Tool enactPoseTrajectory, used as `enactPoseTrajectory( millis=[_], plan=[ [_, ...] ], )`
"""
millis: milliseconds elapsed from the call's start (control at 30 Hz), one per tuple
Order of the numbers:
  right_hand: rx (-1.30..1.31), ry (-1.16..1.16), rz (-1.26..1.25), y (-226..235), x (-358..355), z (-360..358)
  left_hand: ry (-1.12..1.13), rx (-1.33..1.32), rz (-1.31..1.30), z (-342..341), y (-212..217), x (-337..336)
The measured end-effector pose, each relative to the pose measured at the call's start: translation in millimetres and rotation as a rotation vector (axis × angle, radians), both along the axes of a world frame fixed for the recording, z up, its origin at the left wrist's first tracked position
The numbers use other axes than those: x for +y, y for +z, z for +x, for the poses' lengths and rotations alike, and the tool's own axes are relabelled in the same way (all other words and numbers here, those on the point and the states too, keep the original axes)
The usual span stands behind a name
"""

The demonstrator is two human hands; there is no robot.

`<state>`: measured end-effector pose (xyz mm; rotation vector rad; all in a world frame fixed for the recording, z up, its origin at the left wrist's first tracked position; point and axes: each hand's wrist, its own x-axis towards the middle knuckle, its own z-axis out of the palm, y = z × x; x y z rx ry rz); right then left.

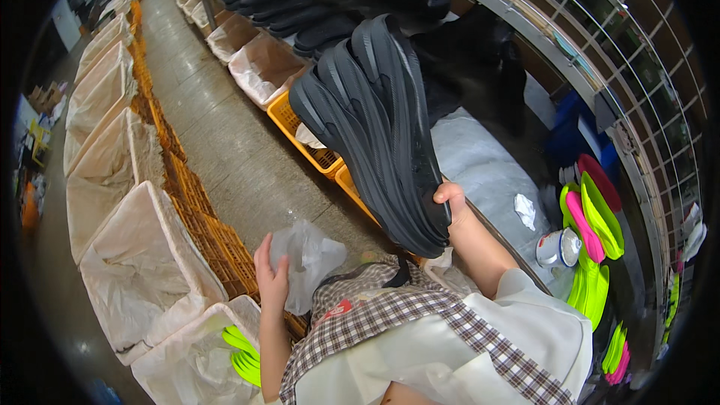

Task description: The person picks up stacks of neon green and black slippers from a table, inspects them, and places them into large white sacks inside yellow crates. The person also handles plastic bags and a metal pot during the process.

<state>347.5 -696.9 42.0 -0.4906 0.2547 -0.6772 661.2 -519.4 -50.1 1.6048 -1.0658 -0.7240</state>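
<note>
My right hand [448, 196] grips the lower end of a stack of several black shoe soles [367, 120]. The soles are fanned out and tilted, with their far ends up and to the left. The right thumb lies over the edge of the stack; the other fingers are hidden behind it. At the lower left, my left hand [271, 274] is raised with a crumpled clear plastic bag [306, 259] between its thumb and fingers. The bag hangs toward my checked apron [367, 315], well apart from the soles.
On my left runs a row of white-lined bins [139, 270] beside orange crates [180, 172]; the nearest holds neon-green soles [241, 356]. Yellow crates [307, 142] stand ahead. On the right bench are a white can [559, 248], pink and green soles [596, 217], and a wire grid [652, 52].
</note>
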Motion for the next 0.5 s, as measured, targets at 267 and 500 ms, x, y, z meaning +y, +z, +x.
enactPoseTrajectory(
  millis=[267,500],
  plan=[
    [0.28,0.143,-0.311,21.8,4.4,38.7,-0.282,0.26,-0.311,-31.3,94.7,-64.6],
    [0.876,-0.083,-1.423,55.4,35.7,68.8,-0.248,0.241,-0.333,-22.9,77.5,-97.1]
  ],
)
